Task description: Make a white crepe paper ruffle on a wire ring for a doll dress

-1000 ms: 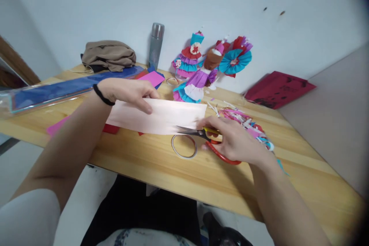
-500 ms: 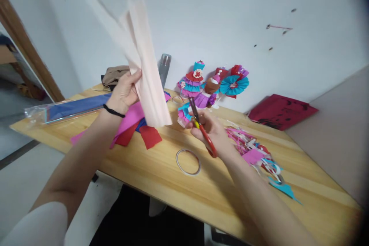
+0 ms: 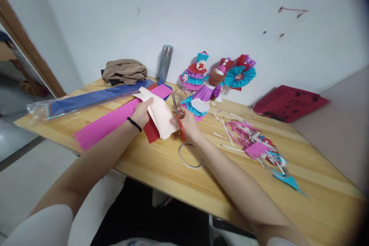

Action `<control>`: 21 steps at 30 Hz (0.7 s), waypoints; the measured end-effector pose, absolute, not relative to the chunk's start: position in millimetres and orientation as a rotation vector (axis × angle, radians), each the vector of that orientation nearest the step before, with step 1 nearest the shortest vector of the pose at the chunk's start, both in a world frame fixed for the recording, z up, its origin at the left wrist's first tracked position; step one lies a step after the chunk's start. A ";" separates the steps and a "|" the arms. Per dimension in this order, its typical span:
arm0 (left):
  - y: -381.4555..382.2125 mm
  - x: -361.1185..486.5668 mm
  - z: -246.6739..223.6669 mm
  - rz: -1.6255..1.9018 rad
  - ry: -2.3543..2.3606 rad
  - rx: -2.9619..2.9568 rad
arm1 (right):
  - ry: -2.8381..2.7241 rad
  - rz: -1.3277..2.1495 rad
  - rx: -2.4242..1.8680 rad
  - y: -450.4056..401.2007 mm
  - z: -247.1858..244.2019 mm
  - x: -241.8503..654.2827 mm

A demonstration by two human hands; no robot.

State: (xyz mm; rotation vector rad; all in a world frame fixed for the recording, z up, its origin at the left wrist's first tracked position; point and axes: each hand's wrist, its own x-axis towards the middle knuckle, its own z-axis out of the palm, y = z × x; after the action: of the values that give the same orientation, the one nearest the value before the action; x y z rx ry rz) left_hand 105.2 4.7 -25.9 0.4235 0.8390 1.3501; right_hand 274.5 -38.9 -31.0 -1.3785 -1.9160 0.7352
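My left hand [image 3: 142, 112] is closed on a pale pink sheet of crepe paper [image 3: 162, 114], thumb on top, low over the table. My right hand [image 3: 187, 121] is wrapped round red-handled scissors [image 3: 178, 117], blades pointing up and away; its fingers are at the sheet's right edge, and I cannot tell if they pinch it. Beneath the pale sheet lie a red paper piece [image 3: 151, 130] and a long magenta paper strip [image 3: 109, 125]. A thin roll of tape [image 3: 190, 155] lies flat just below my right hand.
Paper-dress figures [image 3: 204, 84] and a blue paper rosette [image 3: 240, 77] stand by the wall. Left are a grey bottle [image 3: 165, 63], brown cloth [image 3: 124, 71] and blue paper in a plastic sleeve [image 3: 95, 100]. Paper scraps [image 3: 256, 148] and a dark red bag [image 3: 288, 103] lie to the right.
The pale sheet, raised upright before, has come down over the table with my left hand. My right hand with the scissors has moved left to the sheet's edge.
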 end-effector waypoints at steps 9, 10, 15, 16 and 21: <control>-15.0 107.2 -16.7 1.066 0.849 0.531 | -1.321 1.128 -1.236 -44.2 -24.6 271.2; -15.3 107.3 -14.4 1.057 0.857 0.539 | -1.286 1.161 -1.224 -44.4 -23.2 271.3; -12.6 106.3 -9.7 1.080 0.852 0.541 | -1.308 1.122 -1.252 -43.8 -19.8 272.8; -12.2 106.1 -10.4 1.092 0.851 0.536 | -1.312 1.104 -1.255 -43.9 -19.4 272.6; -10.9 105.9 -15.8 1.127 0.907 0.488 | -1.317 1.109 -1.258 -46.9 -19.5 269.2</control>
State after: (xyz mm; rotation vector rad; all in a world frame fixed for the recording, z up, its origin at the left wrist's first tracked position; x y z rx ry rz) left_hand 105.9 -10.9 -15.8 0.4882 0.9071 1.1270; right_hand 269.2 -46.9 -19.5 -1.2578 -1.3175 1.1094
